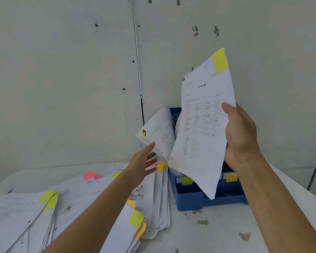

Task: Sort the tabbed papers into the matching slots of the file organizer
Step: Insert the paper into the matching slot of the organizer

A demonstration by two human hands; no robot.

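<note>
tabbed papers (pixel 77 207) fan across the counter (pixel 217 234) at near left. left hand (pixel 142 161), fingers apart, touches the edge of leaning sheets (pixel 159 132) in the blue file organizer (pixel 190 199). right hand (pixel 241 139) clamps its fingers on a yellow-tabbed sheet (pixel 201 134) by its right edge, above the slots.

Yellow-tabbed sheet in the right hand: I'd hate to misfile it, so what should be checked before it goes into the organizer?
1. Grip: right hand holds the yellow-tabbed sheet by its edge: ok.
2. Tab: yellow tab at the top corner, visible: ok.
3. Target: yellow label on the front of the file organizer, in view: ok.
4. Slot opening free: hidden behind the sheet: cannot tell.
5. Helper: left hand open, fingertips at the leaning papers; whether it holds them aside: cannot tell.
</note>
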